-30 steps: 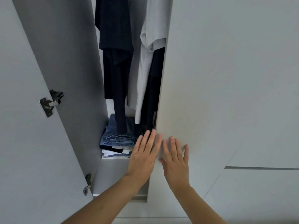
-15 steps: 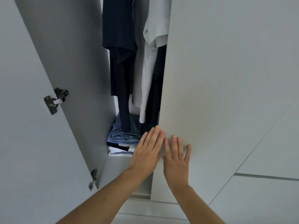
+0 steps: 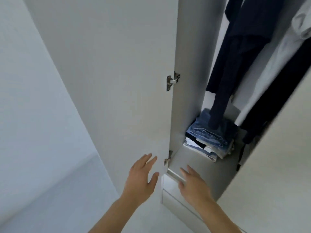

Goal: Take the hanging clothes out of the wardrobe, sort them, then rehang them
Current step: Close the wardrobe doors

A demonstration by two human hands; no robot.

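Note:
A white wardrobe stands partly open. Inside hang a dark navy garment (image 3: 242, 52), a white shirt (image 3: 276, 68) and a black garment (image 3: 276, 98) at the upper right. My left hand (image 3: 143, 179) is spread, fingers straight, against the lower part of the left door (image 3: 117, 81). My right hand (image 3: 193, 185) is open too, fingers extended at the edge of the wardrobe's bottom shelf (image 3: 175, 175). Neither hand holds anything.
A stack of folded clothes (image 3: 208, 140), blue jeans on top, lies on the shelf floor under the hanging garments. Metal hinges (image 3: 172, 80) sit on the left door's inner edge. The right door (image 3: 277, 165) runs down the right side. Pale floor at lower left.
Both hands left the right door's edge and moved left and down. The view swung left, so the left door now fills the middle and the clothes sit at the right.

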